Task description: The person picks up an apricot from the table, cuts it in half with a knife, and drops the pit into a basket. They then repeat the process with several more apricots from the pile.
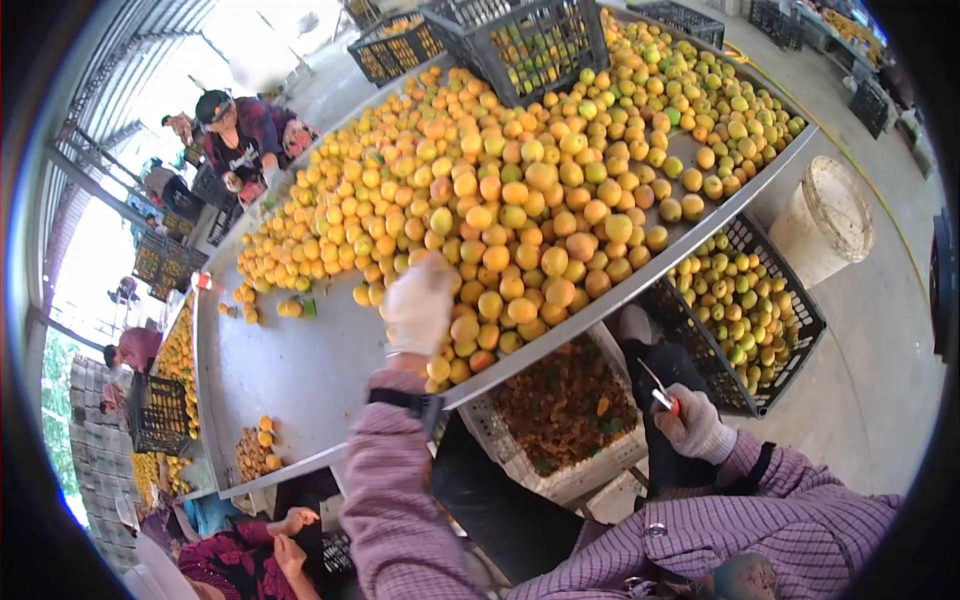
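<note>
My left hand (420,305), in a white glove, reaches into the near edge of a big heap of apricots (500,215) on the metal table (290,370). It is smeared by motion and its fingers are hidden, so I cannot tell whether it holds a fruit. Lower right, my gloved right hand (695,425) is closed round the red handle of a small knife (665,398), blade pointing up and away. Between my knees stands a pale crate (475,425) of brown, mushy fruit pieces (565,405).
A black crate (770,400) of greenish apricots stands beside my right leg, near a white bucket (830,220). Another black crate (525,50) rests on the heap's far side. Co-workers sit at the table's far left (240,150) and near left (250,560). Apricot stones (252,455) lie at the near-left corner.
</note>
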{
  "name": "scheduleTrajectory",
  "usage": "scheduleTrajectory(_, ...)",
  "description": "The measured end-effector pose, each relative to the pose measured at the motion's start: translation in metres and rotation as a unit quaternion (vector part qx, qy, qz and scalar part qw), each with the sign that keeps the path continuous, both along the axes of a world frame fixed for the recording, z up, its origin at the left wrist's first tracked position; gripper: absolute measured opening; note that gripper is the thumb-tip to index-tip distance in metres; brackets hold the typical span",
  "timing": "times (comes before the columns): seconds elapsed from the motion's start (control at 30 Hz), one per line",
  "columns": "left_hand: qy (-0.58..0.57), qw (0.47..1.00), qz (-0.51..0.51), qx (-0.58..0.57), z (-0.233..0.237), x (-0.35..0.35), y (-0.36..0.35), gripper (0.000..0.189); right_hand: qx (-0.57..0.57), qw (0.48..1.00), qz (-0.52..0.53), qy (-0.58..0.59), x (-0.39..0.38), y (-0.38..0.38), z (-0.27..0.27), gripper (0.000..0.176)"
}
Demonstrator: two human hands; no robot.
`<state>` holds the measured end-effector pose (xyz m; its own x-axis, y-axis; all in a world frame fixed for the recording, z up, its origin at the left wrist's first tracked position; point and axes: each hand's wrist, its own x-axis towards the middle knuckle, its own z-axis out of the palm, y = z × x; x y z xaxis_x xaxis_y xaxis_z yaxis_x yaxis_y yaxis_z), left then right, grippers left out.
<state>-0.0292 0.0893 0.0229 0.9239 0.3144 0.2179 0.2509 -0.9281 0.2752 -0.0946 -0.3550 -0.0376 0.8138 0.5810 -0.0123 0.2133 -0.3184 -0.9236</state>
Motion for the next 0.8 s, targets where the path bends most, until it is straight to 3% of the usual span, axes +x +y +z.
scheduleTrajectory(0.07, 0.019, 0.998, -0.047, 0.043, -0.008, 0.042, -0.040, 0.035, -0.003, 1.000, -0.005, 0.004, -0.001, -0.003, 0.002, 0.013)
scheduleTrajectory(0.27, 0.020, 0.995, 0.081, 0.051, -0.059, 0.078, -0.075, 0.042, 0.015, 1.000, 0.000, 0.012, 0.001, -0.010, 0.004, 0.015)
scheduleTrajectory(0.3, -0.010, 0.995, 0.093, 0.039, -0.056, 0.080, -0.068, 0.040, 0.062, 0.998, 0.003, 0.002, 0.000, -0.011, -0.003, 0.017)
scheduleTrajectory(0.33, -0.036, 0.994, 0.102, 0.024, -0.042, 0.079, -0.073, 0.039, 0.035, 0.999, 0.001, -0.009, 0.001, -0.013, -0.002, 0.017)
scheduleTrajectory(0.4, -0.105, 0.990, 0.094, -0.025, -0.009, 0.064, -0.089, 0.037, 0.127, 0.992, -0.001, -0.004, -0.001, -0.019, -0.007, 0.018)
scheduleTrajectory(0.43, -0.204, 0.978, 0.046, -0.019, -0.002, 0.058, -0.093, 0.035, 0.080, 0.996, -0.007, 0.037, -0.001, -0.024, -0.003, 0.018)
scheduleTrajectory(0.47, -0.204, 0.978, 0.048, -0.013, -0.006, 0.056, -0.097, 0.035, 0.095, 0.995, -0.008, 0.020, 0.001, -0.024, -0.014, 0.017)
scheduleTrajectory(0.53, 0.048, 0.998, 0.000, 0.041, -0.027, 0.058, -0.095, 0.038, 0.085, 0.996, -0.002, 0.033, 0.002, -0.020, -0.017, 0.015)
scheduleTrajectory(0.6, -0.087, 0.996, -0.010, -0.013, -0.026, 0.051, -0.092, 0.045, 0.099, 0.994, 0.007, 0.038, 0.002, -0.018, -0.009, 0.016)
scheduleTrajectory(0.63, -0.126, 0.987, 0.006, -0.100, -0.017, 0.057, -0.092, 0.049, 0.110, 0.992, 0.006, 0.068, 0.001, -0.020, -0.001, 0.019)
scheduleTrajectory(0.67, -0.152, 0.970, 0.029, -0.188, -0.017, 0.051, -0.092, 0.052, 0.113, 0.991, -0.001, 0.076, -0.004, -0.022, -0.006, 0.019)
scheduleTrajectory(0.7, -0.159, 0.940, 0.034, -0.301, 0.013, 0.038, -0.111, 0.052, 0.118, 0.988, -0.025, 0.095, -0.007, -0.023, -0.014, 0.019)
scheduleTrajectory(0.73, -0.160, 0.811, 0.007, -0.563, 0.020, 0.028, -0.123, 0.050, 0.122, 0.985, -0.047, 0.112, -0.004, -0.025, -0.017, 0.020)
scheduleTrajectory(0.77, -0.171, 0.718, -0.052, -0.673, 0.015, 0.017, -0.131, 0.050, 0.082, 0.982, -0.042, 0.164, -0.005, -0.030, 0.017, 0.021)
scheduleTrajectory(0.8, -0.180, 0.607, -0.105, -0.767, 0.005, 0.002, -0.143, 0.049, 0.126, 0.977, -0.025, 0.172, -0.007, -0.030, 0.024, 0.022)
